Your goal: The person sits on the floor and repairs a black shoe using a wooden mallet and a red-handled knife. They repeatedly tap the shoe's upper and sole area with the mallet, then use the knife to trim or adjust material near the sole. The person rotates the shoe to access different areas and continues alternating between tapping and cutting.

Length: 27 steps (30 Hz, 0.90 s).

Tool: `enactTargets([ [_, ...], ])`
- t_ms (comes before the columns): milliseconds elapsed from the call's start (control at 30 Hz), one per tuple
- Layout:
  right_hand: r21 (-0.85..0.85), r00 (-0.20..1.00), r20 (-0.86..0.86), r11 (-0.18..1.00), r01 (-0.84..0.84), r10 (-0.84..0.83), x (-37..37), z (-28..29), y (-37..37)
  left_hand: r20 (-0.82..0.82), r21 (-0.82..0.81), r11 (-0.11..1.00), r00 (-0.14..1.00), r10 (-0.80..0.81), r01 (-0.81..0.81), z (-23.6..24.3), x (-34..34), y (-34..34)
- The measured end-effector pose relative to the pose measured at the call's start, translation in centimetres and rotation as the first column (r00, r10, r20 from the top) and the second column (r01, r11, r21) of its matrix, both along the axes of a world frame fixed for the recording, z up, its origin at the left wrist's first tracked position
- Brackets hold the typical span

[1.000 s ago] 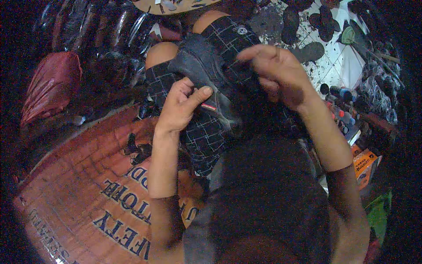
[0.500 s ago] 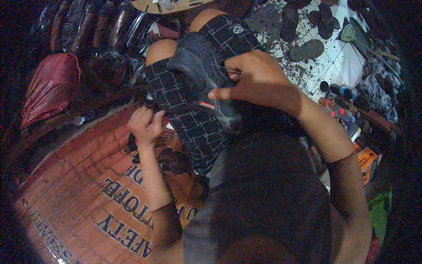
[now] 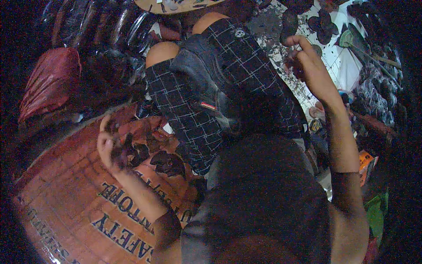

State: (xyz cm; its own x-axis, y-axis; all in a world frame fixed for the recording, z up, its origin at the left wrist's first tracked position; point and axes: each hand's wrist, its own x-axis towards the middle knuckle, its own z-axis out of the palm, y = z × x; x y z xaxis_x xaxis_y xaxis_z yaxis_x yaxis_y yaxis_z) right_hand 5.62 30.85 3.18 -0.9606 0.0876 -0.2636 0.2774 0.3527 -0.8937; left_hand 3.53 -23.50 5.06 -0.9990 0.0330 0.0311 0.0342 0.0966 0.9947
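Lying between the thighs of a seated person's checked shorts point(image 3: 250, 72): one black shoe point(image 3: 198, 64), creased, with a small red tab point(image 3: 208, 106) on its nearer part. No hand touches it.

Handling, as I judge it from where I stand: light enough for one hand; upper soft and bendable, stiffer towards the bottom edge; not fragile; perhaps slightly slippery on the smooth leather. Best grasp: one hand around the middle, thumb on the upper.

Left hand point(image 3: 107, 149), one: well left of the shoe, above an orange printed sheet point(image 3: 74, 176); fingers part-bent, spread only moderately; blurred, so I cannot tell whether anything thin is held.

Right hand point(image 3: 310, 66), one: right of the shoe and well apart from it, raised, fingers curled inward, fingertips close together; palm in shadow, any held item impossible to make out.

Nearby: dark scraps point(image 3: 169, 163), left of the shoe and nearer the person; red plastic bag point(image 3: 52, 83), far left of the shoe; dark soles point(image 3: 323, 26), beyond the shoe to its right.
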Motion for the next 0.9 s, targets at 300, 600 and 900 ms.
enactTargets([
  [300,0.076,0.835,-0.378,0.913,-0.401,0.399,3.5,-0.8,-5.9,-0.254,-0.701,0.702,0.876,-0.410,0.125,0.3,-2.7,19.1],
  [600,0.113,0.788,-0.383,0.872,-0.477,0.481,2.7,-0.2,-4.8,0.054,-0.568,0.612,0.766,-0.640,0.551,-1.5,-5.0,21.8],
  [900,0.651,0.581,-0.048,0.466,-0.599,0.813,-0.7,4.2,-4.4,0.358,-0.493,0.592,0.769,-0.529,0.637,-1.0,-4.4,23.4],
])
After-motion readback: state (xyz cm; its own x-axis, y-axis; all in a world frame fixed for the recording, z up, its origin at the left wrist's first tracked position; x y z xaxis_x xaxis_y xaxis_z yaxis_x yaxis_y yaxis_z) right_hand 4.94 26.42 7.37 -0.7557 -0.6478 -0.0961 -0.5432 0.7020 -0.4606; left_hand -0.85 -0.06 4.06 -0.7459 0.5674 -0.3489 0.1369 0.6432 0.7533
